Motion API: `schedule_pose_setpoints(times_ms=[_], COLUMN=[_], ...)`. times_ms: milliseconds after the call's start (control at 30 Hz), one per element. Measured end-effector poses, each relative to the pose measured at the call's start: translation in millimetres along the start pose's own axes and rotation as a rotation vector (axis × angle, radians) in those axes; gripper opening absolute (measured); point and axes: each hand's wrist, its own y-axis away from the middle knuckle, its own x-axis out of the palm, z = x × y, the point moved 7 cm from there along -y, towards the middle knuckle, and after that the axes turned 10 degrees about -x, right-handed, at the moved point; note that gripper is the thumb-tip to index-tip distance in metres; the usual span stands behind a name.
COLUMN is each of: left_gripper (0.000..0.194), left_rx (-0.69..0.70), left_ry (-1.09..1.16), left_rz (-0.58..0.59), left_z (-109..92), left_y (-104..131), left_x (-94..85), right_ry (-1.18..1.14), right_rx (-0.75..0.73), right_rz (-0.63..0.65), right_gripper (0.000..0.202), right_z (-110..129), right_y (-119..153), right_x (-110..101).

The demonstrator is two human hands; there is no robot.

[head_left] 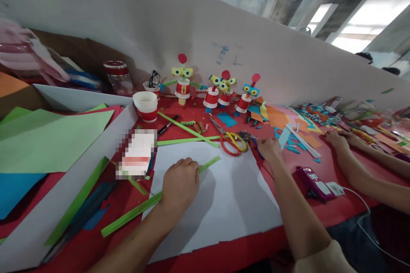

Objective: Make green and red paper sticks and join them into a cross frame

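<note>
My left hand [181, 181] is closed around a long green paper strip [133, 213], which sticks out on both sides of the fist above a white paper sheet [237, 196]. At the right of the sheet's far edge, my right hand [269, 149] is closed on the purple handle of a metal tool [248, 136]; the fingers partly cover it, and its exact kind is unclear. Just left of that tool lie scissors [233, 143] with red and yellow handles. Two more green strips [188, 128] lie crossed beyond the sheet.
Paper-cup robot figures [182, 87] stand along the wall, near stacked cups [145, 104]. A box of coloured paper [54, 136] occupies the left. On the right are a purple device [315, 183] with a white cable and another person's hands [336, 140]. Paper scraps are scattered about.
</note>
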Motion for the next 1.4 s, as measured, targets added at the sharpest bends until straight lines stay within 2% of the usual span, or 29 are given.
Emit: schedule_pose_setpoints(times_ms=[67,167,200,233,267,333,400,500,700,867,1067,1133,1267,1300,1333,1400], left_gripper=[0.022,0.017,0.015,0.013,0.012,0.012,0.014,0.015,0.018,0.020,0.025,0.024,0.023,0.023,0.023,0.024], left_rx=[-0.028,-0.128,-0.174,-0.224,-0.269,-0.325,-0.344,-0.343,-0.284,-0.272,-0.191,-0.195,-0.238,-0.249,-0.258,-0.259], left_ry=[0.049,0.288,0.428,0.587,0.748,1.014,1.158,1.202,1.120,0.977,0.829,0.805,0.819,0.836,0.853,0.870], left_rz=[-0.031,0.000,0.052,0.120,0.196,0.328,0.416,0.456,0.409,0.366,0.342,0.351,0.338,0.330,0.323,0.320], left_z=[5.8,23.9,30.8,36.7,40.7,42.1,38.3,30.8,22.2,24.3,20.5,20.4,23.3,23.8,24.2,23.4], left_y=[-4.3,-14.6,-18.0,-20.5,-22.0,-22.1,-20.0,-16.5,-16.0,-17.0,-15.0,-14.5,-14.9,-15.1,-15.2,-15.3], left_x=[-6.4,-17.0,-18.7,-19.1,-18.7,-17.9,-17.0,-14.4,-10.0,-7.7,-14.7,-16.0,-17.6,-18.1,-18.5,-19.2], right_ry=[-0.045,-0.229,-0.338,-0.587,-0.784,-1.070,-1.200,-1.271,-1.243,-1.192,-1.216,-1.265,-1.335,-1.331,-1.320,-1.268], right_rx=[-0.022,-0.077,-0.089,-0.045,0.000,0.053,0.072,0.101,0.123,0.170,0.217,0.265,0.346,0.340,0.320,0.250], right_rz=[-0.015,0.148,0.272,0.481,0.570,0.649,0.604,0.521,0.476,0.413,0.350,0.273,-0.016,-0.025,0.025,0.273], right_gripper=[0.009,0.028,0.032,0.036,0.041,0.040,0.034,0.030,0.026,0.025,0.025,0.026,0.030,0.030,0.030,0.031], right_z=[19.1,61.0,76.6,92.9,107.2,130.3,140.5,140.5,129.0,119.3,107.6,99.0,79.4,79.9,84.1,101.3], right_y=[13.4,38.7,48.3,61.3,70.5,81.4,82.9,82.3,83.1,78.8,70.4,63.2,51.2,51.6,53.7,63.8], right_x=[5.8,40.9,59.1,82.6,96.6,113.4,119.1,121.3,120.5,115.7,107.0,100.9,82.3,81.1,83.0,95.0])
